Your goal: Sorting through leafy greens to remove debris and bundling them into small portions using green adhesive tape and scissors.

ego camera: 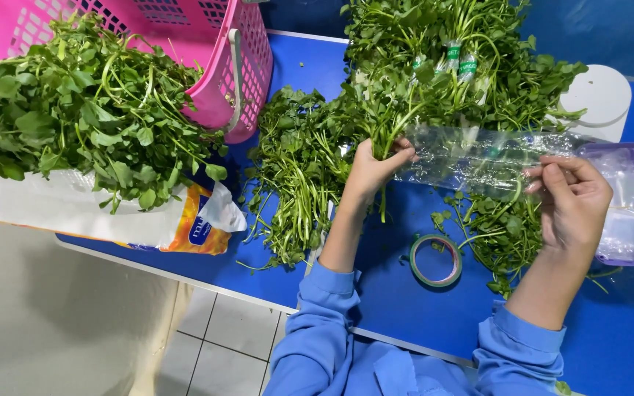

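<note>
- Green stems sit gathered in my left hand (373, 170), fist closed around the bunch of greens (398, 110) above the blue tabletop (405, 308); I judge a firm grip low on the stems keeps them even.
- Left wrist is bent inward, forearm rising from the near edge.
- Clear plastic bag (478, 158) stretches between both hands.
- My right hand (570, 202) pinches the bag's edge, fingers curled; pulling the mouth wide should help.

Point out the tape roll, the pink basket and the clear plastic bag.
tape roll (435, 260), head view, on its ring's rim.
pink basket (207, 29), head view, on its side wall.
clear plastic bag (478, 158), head view, on its middle.
</note>
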